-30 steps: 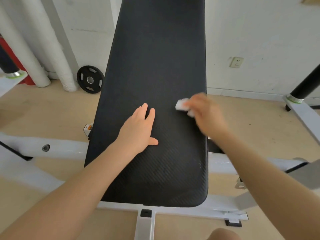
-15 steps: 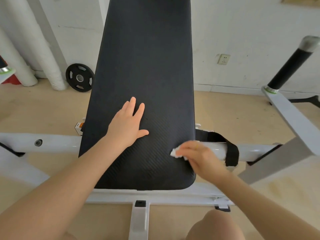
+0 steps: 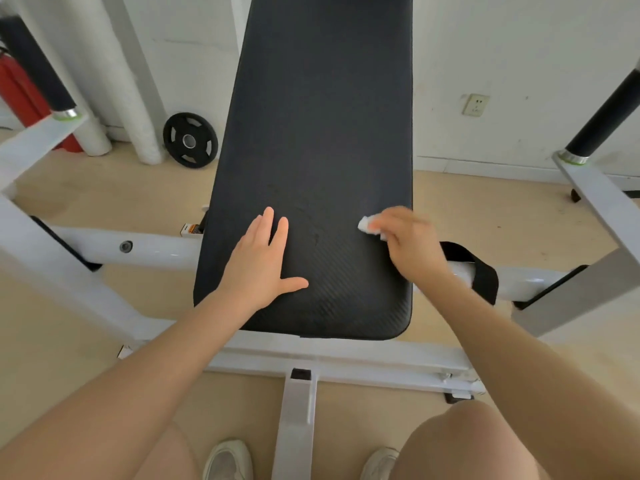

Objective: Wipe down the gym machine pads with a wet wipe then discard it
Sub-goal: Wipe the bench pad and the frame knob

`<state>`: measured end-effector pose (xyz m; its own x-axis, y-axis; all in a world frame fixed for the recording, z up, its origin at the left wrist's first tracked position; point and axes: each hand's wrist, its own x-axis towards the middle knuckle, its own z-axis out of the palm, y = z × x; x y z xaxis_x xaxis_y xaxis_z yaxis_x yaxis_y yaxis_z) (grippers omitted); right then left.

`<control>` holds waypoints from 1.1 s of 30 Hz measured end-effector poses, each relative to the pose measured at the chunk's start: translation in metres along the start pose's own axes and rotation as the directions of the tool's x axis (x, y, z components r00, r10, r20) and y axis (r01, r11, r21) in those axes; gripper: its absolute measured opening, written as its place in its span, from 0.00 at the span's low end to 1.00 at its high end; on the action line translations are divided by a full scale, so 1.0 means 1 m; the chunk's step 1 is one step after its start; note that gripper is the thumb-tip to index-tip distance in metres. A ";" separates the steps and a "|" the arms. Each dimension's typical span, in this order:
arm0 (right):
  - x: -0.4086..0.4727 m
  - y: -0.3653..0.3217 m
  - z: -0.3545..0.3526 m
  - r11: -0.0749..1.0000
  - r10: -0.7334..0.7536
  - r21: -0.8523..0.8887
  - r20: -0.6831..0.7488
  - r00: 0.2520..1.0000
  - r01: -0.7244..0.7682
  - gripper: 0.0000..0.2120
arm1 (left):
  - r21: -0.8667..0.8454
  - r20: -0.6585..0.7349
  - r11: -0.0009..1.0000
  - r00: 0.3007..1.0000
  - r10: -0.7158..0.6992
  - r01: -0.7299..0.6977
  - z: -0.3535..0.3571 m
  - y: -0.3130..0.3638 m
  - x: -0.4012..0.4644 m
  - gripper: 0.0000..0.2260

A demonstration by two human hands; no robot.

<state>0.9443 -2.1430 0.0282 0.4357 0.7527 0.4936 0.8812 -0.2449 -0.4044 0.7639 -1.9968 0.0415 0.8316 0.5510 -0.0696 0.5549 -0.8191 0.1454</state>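
The fingers of the right hand [image 3: 408,242] are curled round a small white wet wipe [image 3: 367,224], which is bunched into a wad and pressed onto the black pad [image 3: 322,133] just inside its right edge. Only the wad's left end is seen past the fingertips; the remainder is hidden by the hand, which is blurred. The fingers of the left hand [image 3: 258,268] are held straight and laid flat on the pad, the thumb spread out to the right, with the hand set left of the pad's middle. A bare strip of pad is left between the two hands, and a long bare stretch is seen above them up to the top of the view.

The pad's surface is matte black with a fine diagonal weave, and faint smeared marks are seen just above the left hand's fingertips. Its near edge is rounded at the corners and is carried on a white frame [image 3: 332,358]. A black strap [image 3: 481,271] is looped round the white crossbar just right of the pad, under the right wrist. A black weight plate [image 3: 190,140] is leaned at the wall, well left of the pad, beside white pipes [image 3: 138,81].
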 end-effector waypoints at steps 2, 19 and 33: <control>-0.040 -0.009 0.006 0.997 -0.069 0.053 0.085 0.994 0.064 0.16 | 0.010 -0.014 1.000 1.000 0.005 -0.005 0.003 0.001 0.001 0.45; 0.032 -0.013 0.019 0.987 -0.010 -0.158 -0.022 1.000 0.006 0.11 | -0.018 -0.017 1.000 1.000 0.004 -0.004 0.005 -0.004 0.008 0.45; 0.055 -0.042 0.014 0.985 0.173 -0.016 -0.061 0.983 -0.175 0.11 | -0.113 -0.097 0.989 0.992 0.080 -0.091 -0.018 -0.019 0.005 0.35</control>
<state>0.9286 -2.0825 0.0614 0.5921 0.6604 0.4618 0.7945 -0.3825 -0.4718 0.7572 -1.9751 0.0558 0.8672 0.4964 0.0382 0.4708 -0.8426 0.2616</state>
